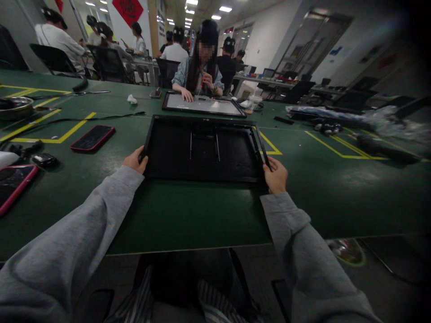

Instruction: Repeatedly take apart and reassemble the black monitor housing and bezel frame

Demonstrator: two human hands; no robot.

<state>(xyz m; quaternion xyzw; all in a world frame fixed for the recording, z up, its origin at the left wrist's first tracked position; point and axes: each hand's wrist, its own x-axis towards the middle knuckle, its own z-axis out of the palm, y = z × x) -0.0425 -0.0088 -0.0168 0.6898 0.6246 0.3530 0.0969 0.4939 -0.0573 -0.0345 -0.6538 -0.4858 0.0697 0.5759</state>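
Left grip (135, 160), right grip (276, 175) grasping black housing (204, 154) by sides; red-edged phone (92, 137) left, grey panel (215, 105) just beyond.

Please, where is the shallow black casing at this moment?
In the head view, the shallow black casing is at the centre, over the green table, held between the left hand and right hand.

Green table (198, 220) (yellow-lined); dark chairs (104, 60) beyond — pale wall (269, 40); glowing ceiling lights (225, 8).

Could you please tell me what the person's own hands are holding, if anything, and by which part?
A black casing: the left hand holds its left edge, the right hand its right edge, near the near corner.
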